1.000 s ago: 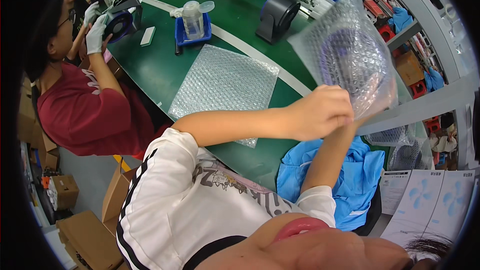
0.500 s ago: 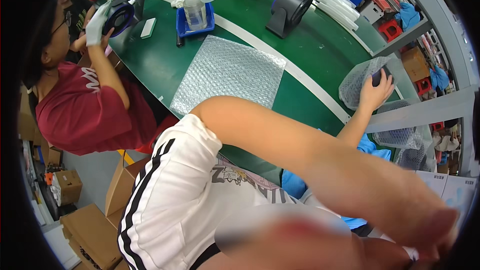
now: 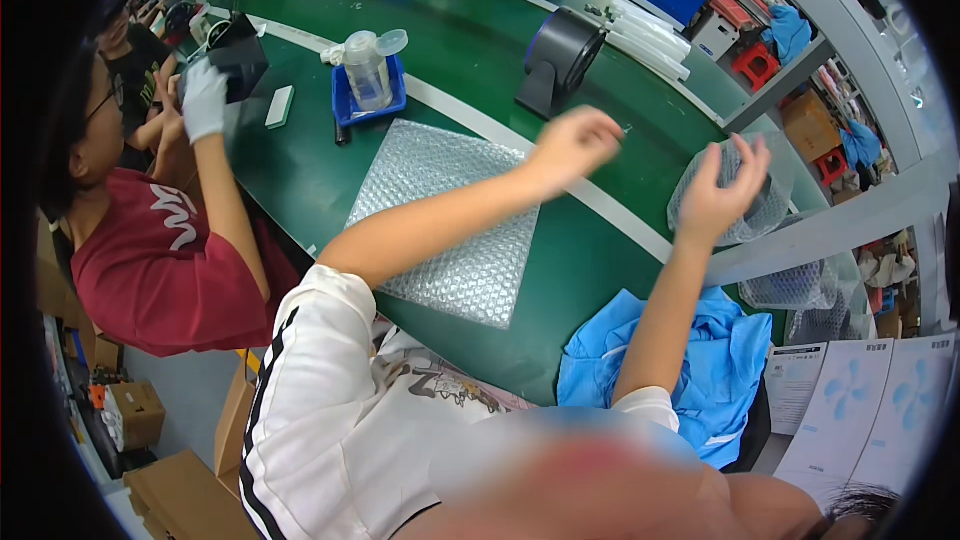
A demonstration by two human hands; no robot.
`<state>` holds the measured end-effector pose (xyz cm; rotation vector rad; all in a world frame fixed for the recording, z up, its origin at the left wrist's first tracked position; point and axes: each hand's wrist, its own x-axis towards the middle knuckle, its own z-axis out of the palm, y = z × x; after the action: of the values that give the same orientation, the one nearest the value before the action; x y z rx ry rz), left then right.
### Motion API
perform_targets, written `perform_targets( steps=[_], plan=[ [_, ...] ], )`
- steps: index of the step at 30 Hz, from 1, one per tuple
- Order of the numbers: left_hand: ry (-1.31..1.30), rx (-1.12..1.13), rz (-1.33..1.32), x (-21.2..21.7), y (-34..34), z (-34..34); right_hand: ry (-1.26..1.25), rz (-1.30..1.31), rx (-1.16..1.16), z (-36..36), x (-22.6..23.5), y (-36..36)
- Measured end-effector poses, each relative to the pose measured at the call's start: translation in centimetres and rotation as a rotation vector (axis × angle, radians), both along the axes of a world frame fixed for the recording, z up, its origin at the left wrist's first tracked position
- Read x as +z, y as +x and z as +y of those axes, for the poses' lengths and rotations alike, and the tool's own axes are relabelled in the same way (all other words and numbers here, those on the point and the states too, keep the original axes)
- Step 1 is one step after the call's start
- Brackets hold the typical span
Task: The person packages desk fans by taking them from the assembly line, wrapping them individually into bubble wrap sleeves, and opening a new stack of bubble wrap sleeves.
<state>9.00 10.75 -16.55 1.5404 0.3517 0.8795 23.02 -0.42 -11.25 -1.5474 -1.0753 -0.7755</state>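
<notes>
The bubble-wrap pouch (image 3: 735, 195) stood at about three o'clock in the head view, at the far right edge of the green bench (image 3: 300, 175), bunched around a dark object only partly visible through the film. The right hand (image 3: 722, 190) was closed on the pouch from the near side, fingers spread over its top. The left hand (image 3: 575, 140) hung in the air above the bench toward one o'clock of centre, loosely half-open and holding nothing; it was apart from the pouch and slightly blurred.

A flat bubble-wrap sheet (image 3: 450, 225) lay spread on the bench at centre, untouched by either hand. Beyond it, at twelve o'clock, stood a black fan-like unit (image 3: 560, 60); at eleven o'clock a blue tray (image 3: 368, 100) carried a clear plastic bottle (image 3: 368, 70). A blue garment (image 3: 690, 370) lay off the bench edge at five o'clock. At nine o'clock a co-worker in a red shirt (image 3: 170, 260) handled a dark item with a gloved hand (image 3: 205, 100).

Judgement: the step in hand appeared to be the bagging or setting aside of a wrapped item, with the pouch gripped one-handed at the bench edge. The next move would call for the free left hand to come across and steady the pouch, or to go down to the flat sheet; which, the view does not settle.
</notes>
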Motion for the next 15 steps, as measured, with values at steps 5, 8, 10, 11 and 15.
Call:
perform_targets(
  steps=[5, 8, 10, 11, 15],
  plan=[
    [0.350, 0.771, 0.274, -6.1, 3.3, 7.4, 0.182, 0.581, 0.393, 9.9, -3.2, -1.6],
    [0.328, 0.795, 0.353, -6.9, 5.6, 8.2, 0.279, 1.214, 0.507, 16.7, -11.3, 3.6],
    [0.284, 0.854, 0.322, -8.1, 4.9, 10.1, 0.320, 1.422, 0.582, 18.6, -13.7, -0.2],
    [0.220, 0.819, 0.264, -8.8, 4.8, 10.9, 0.348, 1.444, 0.698, 19.1, -15.3, -0.8],
    [0.032, 0.677, 0.154, -9.5, 3.6, 14.0, 0.256, 1.381, 0.790, 19.9, -14.2, -1.8]
  ],
)
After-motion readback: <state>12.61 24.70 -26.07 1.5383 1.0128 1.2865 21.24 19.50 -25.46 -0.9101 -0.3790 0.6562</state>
